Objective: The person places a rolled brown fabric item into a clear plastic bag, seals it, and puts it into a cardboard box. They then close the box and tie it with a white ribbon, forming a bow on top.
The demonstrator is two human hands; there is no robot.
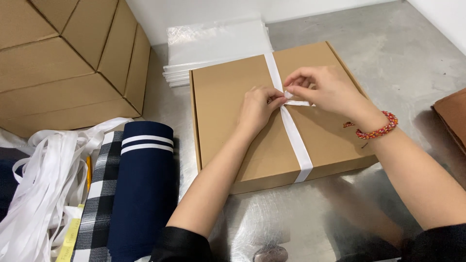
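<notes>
Left hand (256, 107): fingers pinched narrow on the white ribbon (291, 128), thumb and forefinger pressing it down at mid-lid. Right hand (323, 90): fingers also pinched tight, holding a short loose ribbon end just above the crossing point; tips of both hands nearly touching. A beaded bracelet (377, 127), red with mixed colours, sits on the right wrist.

Ribbon is flat, smooth, satin-like. Long axis runs from the far edge of the lid toward the near edge, slightly slanted to the right as it comes nearer, then wraps down over the front wall. A short stub branches off to the right under the right hand.

It lies on a flat brown cardboard box (228, 111), lid closed, shallow, rectangular, matte. Box sits mid-table, rotated a little clockwise, long side roughly left to right.

Table (388, 43) is dull grey metal, scuffed, faintly reflective.

Around it:
- stack of clear plastic bags (213, 43) just behind the box, touching its far left corner
- large corrugated cartons (68, 58) far left
- folded navy fabric with white stripes (143, 184) near left, beside a black-and-white checked fabric (99, 204)
- loose tangle of white ribbons (43, 179) at the left edge
- brown item (454, 116) at the right edge, cut off, kind unclear

Nothing blocks the hands; forearms cross the box's near edge.
</notes>
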